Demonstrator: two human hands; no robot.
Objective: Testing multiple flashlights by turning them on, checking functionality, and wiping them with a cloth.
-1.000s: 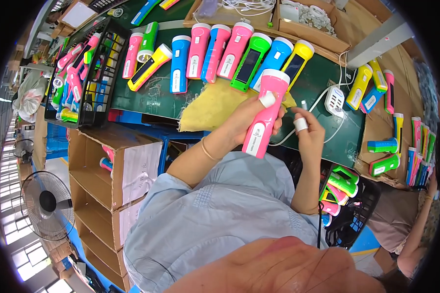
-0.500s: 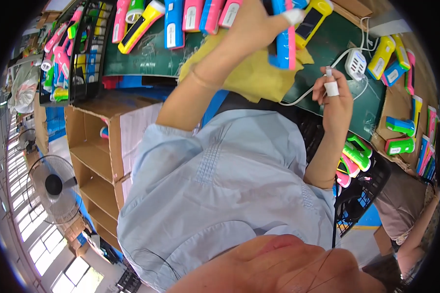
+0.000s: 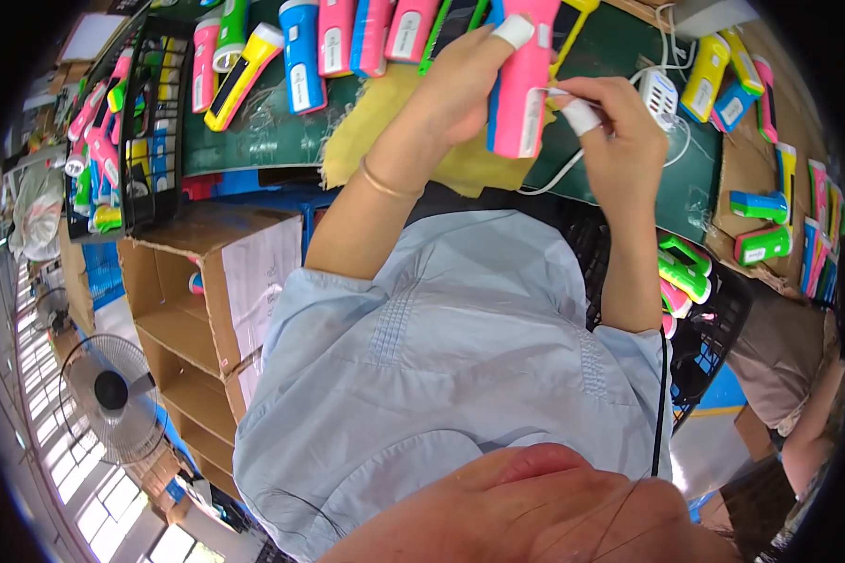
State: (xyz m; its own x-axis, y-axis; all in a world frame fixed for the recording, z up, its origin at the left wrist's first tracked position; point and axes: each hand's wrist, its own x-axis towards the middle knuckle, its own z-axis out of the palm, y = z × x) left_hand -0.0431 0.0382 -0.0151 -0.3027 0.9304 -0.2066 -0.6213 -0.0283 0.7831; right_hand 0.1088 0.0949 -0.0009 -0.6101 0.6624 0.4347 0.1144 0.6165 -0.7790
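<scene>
My left hand (image 3: 460,89), its thumb wrapped in white tape, grips a pink and blue flashlight (image 3: 521,113) held upright over the table. My right hand (image 3: 620,131), closed in a pinch, is at the flashlight's right side, near its pale label strip. Between its fingertips is the slim white end of a cable (image 3: 556,92), touching or nearly touching the flashlight; I cannot tell if it is plugged in. White tape covers one right finger too. Beneath the flashlight lies a yellow cloth (image 3: 376,122) on the green table (image 3: 253,141).
Several coloured flashlights, one a blue flashlight (image 3: 302,61), line the table's far side. A white multi-port charger (image 3: 659,96) with cables sits right. More flashlights lie on cardboard (image 3: 737,178) at far right and in a black crate (image 3: 150,202) at left. Cardboard shelves (image 3: 192,324) stand lower left.
My left hand has brought the flashlight lower and turned its pink side into view. My right hand has moved up and left to the flashlight's side with the cable end.
</scene>
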